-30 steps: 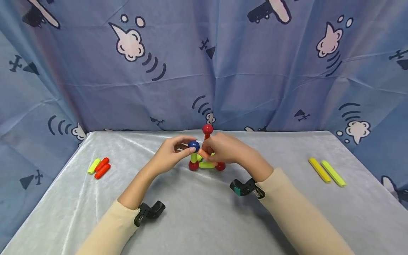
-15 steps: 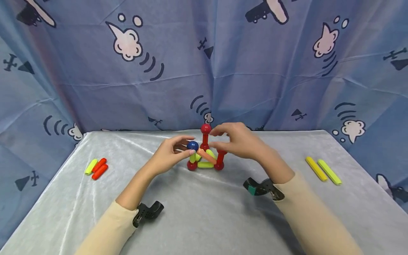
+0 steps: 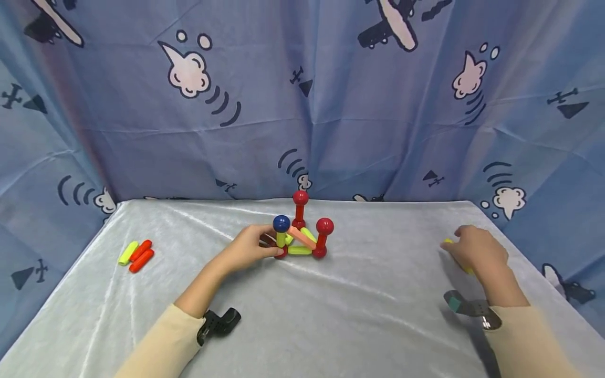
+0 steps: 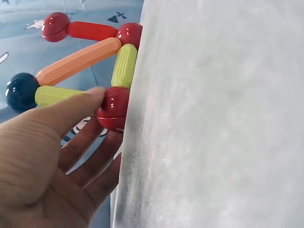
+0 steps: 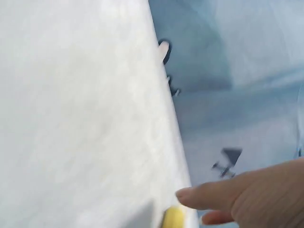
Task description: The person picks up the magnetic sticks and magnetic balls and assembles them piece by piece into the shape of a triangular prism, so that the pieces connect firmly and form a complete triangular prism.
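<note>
A frame of magnetic sticks and balls stands mid-table. Its base joins red balls with yellow-green sticks [image 3: 300, 251]. On the left upright sits a blue ball [image 3: 281, 223]; the right upright has a red top ball [image 3: 324, 226]. An orange stick [image 4: 78, 61] slants from the blue ball down to the right base ball. My left hand [image 3: 248, 248] pinches the front-left red base ball [image 4: 114, 107] between thumb and fingers. At the far right, my right hand [image 3: 479, 252] is over a yellow stick [image 5: 173, 217], its visible fingers extended and apart from the stick in the right wrist view.
Left on the white cloth-covered table [image 3: 359, 315] lie a yellow-green stick [image 3: 128, 253] and two red sticks [image 3: 141, 255]. A blue printed curtain [image 3: 359, 105] hangs behind the table. The green stick at the right is hidden behind my right hand.
My right hand has left the frame and moved far right to the yellow stick. The left hand has shifted down from the blue ball to the base ball. The orange stick stays in place.
</note>
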The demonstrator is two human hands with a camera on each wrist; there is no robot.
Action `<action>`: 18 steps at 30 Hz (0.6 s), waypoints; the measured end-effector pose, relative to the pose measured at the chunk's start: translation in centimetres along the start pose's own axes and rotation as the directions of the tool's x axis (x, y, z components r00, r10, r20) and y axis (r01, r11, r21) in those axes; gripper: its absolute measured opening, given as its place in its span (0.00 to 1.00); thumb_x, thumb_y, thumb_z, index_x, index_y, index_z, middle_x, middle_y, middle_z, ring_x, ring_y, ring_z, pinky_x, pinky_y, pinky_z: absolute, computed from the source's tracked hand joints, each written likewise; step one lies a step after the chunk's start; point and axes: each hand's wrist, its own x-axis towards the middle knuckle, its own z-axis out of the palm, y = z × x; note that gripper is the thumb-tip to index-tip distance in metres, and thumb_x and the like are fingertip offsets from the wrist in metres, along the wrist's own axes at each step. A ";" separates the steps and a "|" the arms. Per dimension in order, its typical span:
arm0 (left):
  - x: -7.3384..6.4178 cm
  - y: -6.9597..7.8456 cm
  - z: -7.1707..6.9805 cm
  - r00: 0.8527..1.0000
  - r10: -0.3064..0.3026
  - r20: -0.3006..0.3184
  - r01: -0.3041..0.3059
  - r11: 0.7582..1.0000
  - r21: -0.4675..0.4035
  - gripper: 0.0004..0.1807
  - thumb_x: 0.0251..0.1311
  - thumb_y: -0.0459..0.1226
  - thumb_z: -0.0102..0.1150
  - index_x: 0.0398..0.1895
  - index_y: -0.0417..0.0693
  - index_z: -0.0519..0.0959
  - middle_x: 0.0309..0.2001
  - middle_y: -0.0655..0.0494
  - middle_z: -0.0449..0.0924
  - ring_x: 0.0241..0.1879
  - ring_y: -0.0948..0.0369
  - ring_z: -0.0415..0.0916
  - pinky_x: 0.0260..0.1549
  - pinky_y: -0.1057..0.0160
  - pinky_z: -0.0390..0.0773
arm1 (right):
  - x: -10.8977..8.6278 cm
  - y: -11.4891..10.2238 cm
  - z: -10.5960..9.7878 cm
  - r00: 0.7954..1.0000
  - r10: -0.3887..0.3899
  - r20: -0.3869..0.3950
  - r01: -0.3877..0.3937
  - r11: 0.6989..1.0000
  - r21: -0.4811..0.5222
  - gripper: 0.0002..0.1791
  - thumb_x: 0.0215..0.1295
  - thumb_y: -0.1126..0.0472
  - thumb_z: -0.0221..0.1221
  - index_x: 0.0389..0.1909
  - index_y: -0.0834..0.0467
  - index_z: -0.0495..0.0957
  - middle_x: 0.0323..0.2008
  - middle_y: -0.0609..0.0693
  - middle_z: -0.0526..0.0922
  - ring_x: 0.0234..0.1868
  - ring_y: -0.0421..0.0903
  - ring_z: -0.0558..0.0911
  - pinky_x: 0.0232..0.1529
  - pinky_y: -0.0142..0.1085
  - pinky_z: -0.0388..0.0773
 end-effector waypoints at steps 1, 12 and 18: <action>0.0 0.0 0.0 1.000 -0.002 -0.006 0.002 1.000 0.000 0.17 0.59 0.34 0.69 0.52 0.42 0.82 0.46 0.48 0.87 0.47 0.55 0.85 0.51 0.56 0.84 | 0.0 0.6 0.5 1.000 0.017 -0.001 -0.017 1.000 0.004 0.35 0.67 0.48 0.58 0.60 0.75 0.69 0.57 0.78 0.74 0.48 0.73 0.78 0.35 0.57 0.77; -0.6 3.9 3.6 0.995 0.010 0.104 -0.002 0.998 -0.070 0.13 0.57 0.31 0.71 0.46 0.43 0.84 0.41 0.49 0.87 0.41 0.60 0.86 0.43 0.66 0.85 | 0.6 1.3 3.2 0.986 -0.041 -0.164 0.048 0.998 0.035 0.23 0.66 0.57 0.59 0.53 0.71 0.77 0.48 0.72 0.83 0.43 0.70 0.83 0.26 0.51 0.77; -1.0 5.3 6.1 0.991 0.014 0.136 0.018 0.973 -0.232 0.16 0.60 0.32 0.69 0.52 0.39 0.83 0.48 0.43 0.87 0.43 0.57 0.87 0.45 0.67 0.85 | 0.5 0.4 3.4 0.987 -0.065 -0.146 0.072 0.997 0.042 0.22 0.66 0.57 0.59 0.53 0.69 0.78 0.48 0.71 0.83 0.45 0.69 0.83 0.30 0.54 0.79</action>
